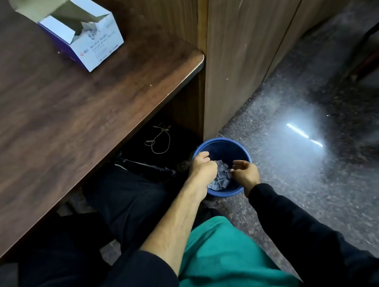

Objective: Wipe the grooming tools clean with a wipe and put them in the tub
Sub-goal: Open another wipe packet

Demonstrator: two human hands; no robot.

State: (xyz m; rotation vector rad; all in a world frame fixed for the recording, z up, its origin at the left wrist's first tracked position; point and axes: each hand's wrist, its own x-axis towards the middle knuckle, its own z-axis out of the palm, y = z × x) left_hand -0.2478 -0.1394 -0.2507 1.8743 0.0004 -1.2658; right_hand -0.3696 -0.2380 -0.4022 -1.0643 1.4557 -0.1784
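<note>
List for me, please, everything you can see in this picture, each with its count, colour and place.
Box of alcohol swabs: one, white and purple, flaps open, on the table near its far edge.
Table: one, dark brown wood, upper left.
Bucket: one, blue, on the floor by the table's corner.
Wrappers: many, small and grey-blue, inside the bucket.
Cord: one, pale, on the floor under the table.
Wooden panel: one, light brown, right of the table.
Floor: grey speckled, with a light's glare.
Left hand: over the bucket, fingers curled down into the wrappers.
Right hand: over the bucket's right side, fingers loosely curled.
</note>
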